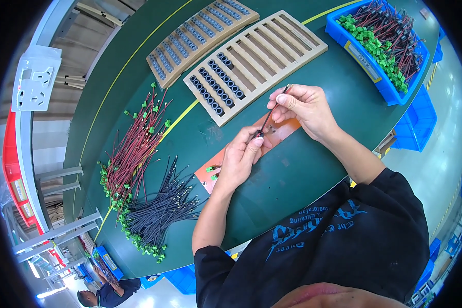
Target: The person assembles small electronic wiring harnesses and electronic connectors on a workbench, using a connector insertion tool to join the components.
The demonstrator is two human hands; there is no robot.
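Note:
My left hand (239, 158) is closed, thumb and fingers pinching a small black round part with wires running from it. Green connectors (213, 171) stick out beside that palm. Above and to the right, my right hand (307, 109) pinches the upper end of a thin black wire (266, 122), which stretches between both hands. The fingers partly hide the wire ends. Under the hands lies an orange strip (288, 128) on the green table. Beyond them stands a tan slotted tray (264, 93), its left slots holding rows of black round parts (215, 84).
Dark red wires (133, 149) and black wires (161, 205) with green connectors are heaped at left. A second tray (172, 77) holds grey parts. At far right, a blue bin (385, 84) holds more wired parts. A person (110, 293) is at lower left.

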